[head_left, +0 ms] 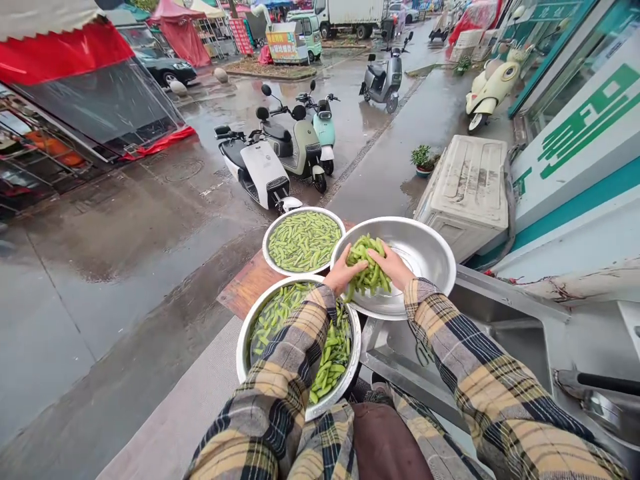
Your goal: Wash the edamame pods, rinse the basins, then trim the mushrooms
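Note:
A heap of green edamame pods (369, 265) is clasped between my two hands, over the left side of a wide steel basin (431, 257) whose visible inside is bare metal. My left hand (343, 272) curls round the heap from the left, and my right hand (395, 265) presses it from the right. Close to my body, under my left forearm, stands a second steel basin (243, 347) with pods in water; my sleeve covers part of it. Behind it a third basin (269, 252) is full of pods in water.
A wooden board (245, 287) lies under the basins. To the right is a steel sink (515, 340) with a dark-handled pan (603, 383). Parked scooters (257, 167) stand beyond on wet pavement, and a worn white box (467, 180) stands by the wall.

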